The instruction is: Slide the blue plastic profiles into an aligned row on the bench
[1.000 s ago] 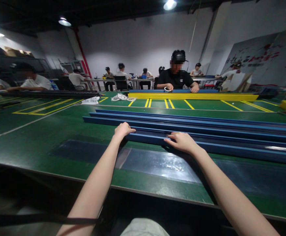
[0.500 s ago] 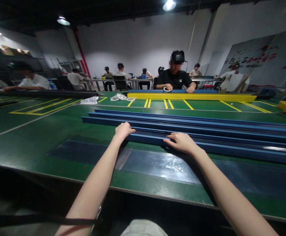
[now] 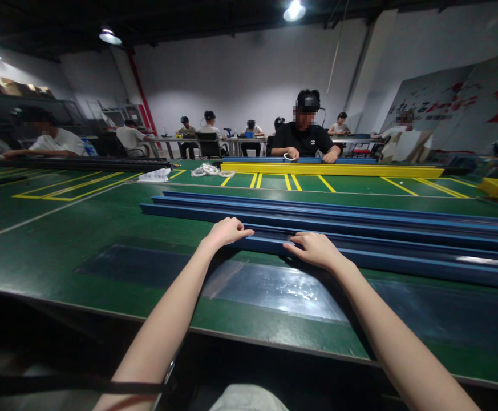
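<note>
A long blue channel-shaped rail (image 3: 385, 259) lies nearest me on the green table, running out of view to the right. My left hand (image 3: 228, 232) is closed around it near its left end. That end is partly hidden by the hand, and several of the fingertips are out of sight. A short way to the right, my right hand (image 3: 315, 248) grips the same rail, thumb on the near wall and fingers reaching into the groove. Just behind lie more blue rails (image 3: 206, 210), parallel to the first.
Clear plastic sheeting (image 3: 283, 288) covers the table (image 3: 116, 222) in front of me. Farther back lie a yellow rail (image 3: 330, 169), white rings in wrapping (image 3: 208, 170) and a paper (image 3: 154, 175). A co-worker in black (image 3: 304, 137) sits opposite, holding a white ring.
My left hand has slid a little to the right along the near rail, closer to my right hand. My right hand and the rail look almost unmoved.
</note>
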`<action>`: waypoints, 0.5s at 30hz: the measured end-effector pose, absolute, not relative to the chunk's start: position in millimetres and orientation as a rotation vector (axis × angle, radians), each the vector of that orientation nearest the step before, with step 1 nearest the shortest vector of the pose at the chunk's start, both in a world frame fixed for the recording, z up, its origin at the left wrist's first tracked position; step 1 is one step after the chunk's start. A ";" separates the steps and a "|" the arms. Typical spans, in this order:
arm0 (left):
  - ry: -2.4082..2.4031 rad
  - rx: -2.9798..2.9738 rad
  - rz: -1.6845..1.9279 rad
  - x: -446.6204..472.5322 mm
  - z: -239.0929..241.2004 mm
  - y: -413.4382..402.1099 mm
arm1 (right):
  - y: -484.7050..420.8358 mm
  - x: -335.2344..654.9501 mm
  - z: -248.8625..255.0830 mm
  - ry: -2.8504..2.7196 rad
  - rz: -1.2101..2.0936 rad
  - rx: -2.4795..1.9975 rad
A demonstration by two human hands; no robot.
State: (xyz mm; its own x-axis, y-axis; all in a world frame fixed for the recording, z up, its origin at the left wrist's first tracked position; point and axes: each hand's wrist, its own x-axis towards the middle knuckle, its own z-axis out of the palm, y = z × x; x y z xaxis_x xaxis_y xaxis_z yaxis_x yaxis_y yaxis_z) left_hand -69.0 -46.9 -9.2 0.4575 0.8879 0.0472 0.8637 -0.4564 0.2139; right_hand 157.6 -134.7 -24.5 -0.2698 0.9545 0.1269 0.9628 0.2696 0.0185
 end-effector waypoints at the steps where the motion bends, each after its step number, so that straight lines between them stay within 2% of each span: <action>1: 1.510 2.550 0.229 -66.5 -9.1 -49.1 | -134.7 157.5 -24.5 -2.429 -0.140 -1.843; 7: 1.223 2.649 0.181 -52.5 -13.7 -57.8 | -134.8 157.6 -25.0 -2.431 -0.139 -1.843; 15: 0.932 2.978 0.323 -33.0 -30.7 -70.4 | -134.1 157.1 -26.0 -2.433 -0.146 -1.843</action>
State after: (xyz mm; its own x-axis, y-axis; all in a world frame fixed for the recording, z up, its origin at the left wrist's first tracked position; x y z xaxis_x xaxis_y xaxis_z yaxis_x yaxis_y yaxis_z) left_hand -33.0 -70.4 -30.7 0.8023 0.5644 0.1942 0.5635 -0.8235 0.0655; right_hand 157.1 -134.1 -26.0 -0.2700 0.9547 0.1253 0.9628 0.2691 0.0242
